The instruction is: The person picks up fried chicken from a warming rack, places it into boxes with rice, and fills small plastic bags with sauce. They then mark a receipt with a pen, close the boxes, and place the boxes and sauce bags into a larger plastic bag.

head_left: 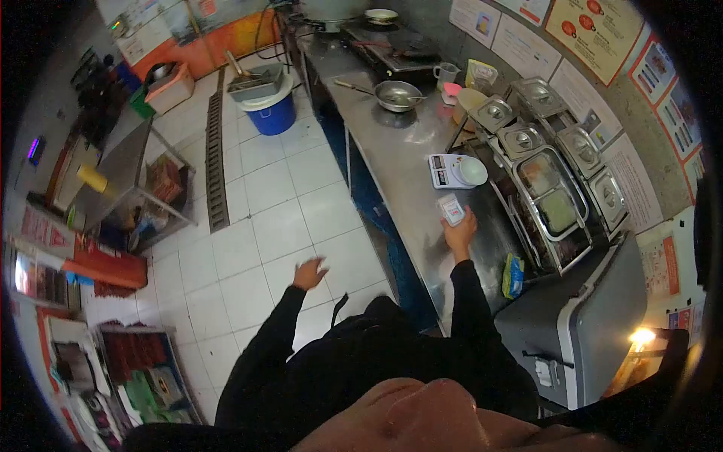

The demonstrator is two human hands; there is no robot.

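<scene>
My right hand is over the steel counter, its fingers closed on the edge of a small clear container with a white and red label. Just beyond it stands a white kitchen scale, with a small pale round bowl on its platform. My left hand hangs in the air over the tiled floor, fingers apart, holding nothing. A yellow and blue packet lies on the counter near my right forearm.
Right of the scale is a rack of steel food pans, some lidded. Farther up the counter sit a frying pan and a measuring jug. A grey case stands near my right side; a blue bucket stands on the floor.
</scene>
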